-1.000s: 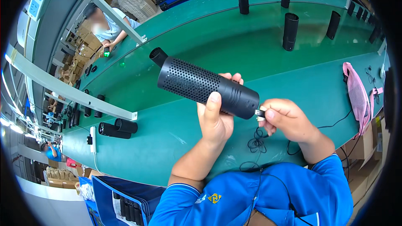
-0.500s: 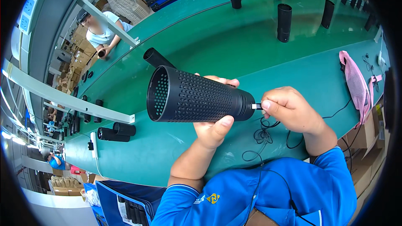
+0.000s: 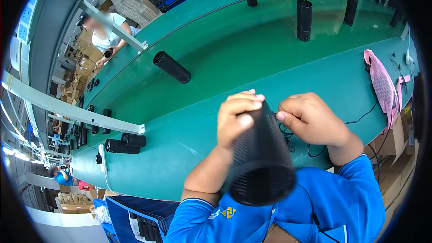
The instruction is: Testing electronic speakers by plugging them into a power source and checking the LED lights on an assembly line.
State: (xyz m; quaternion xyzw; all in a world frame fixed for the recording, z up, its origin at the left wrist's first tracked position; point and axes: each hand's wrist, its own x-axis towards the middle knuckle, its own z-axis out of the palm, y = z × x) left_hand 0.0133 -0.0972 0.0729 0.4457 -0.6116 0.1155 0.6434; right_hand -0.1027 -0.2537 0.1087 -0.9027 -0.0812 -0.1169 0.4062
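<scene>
Above the green table the left hand grips a black perforated cylinder, tilted toward the chest; the right hand pinches at its far end, where a black cable seems not yet seated.

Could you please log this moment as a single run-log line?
left hand: grips black mesh cylinder, near end toward camera | right hand: at cylinder's far end, by black cable | surface: green bench

The left hand has swung the black mesh cylinder end-on toward the camera.
</scene>
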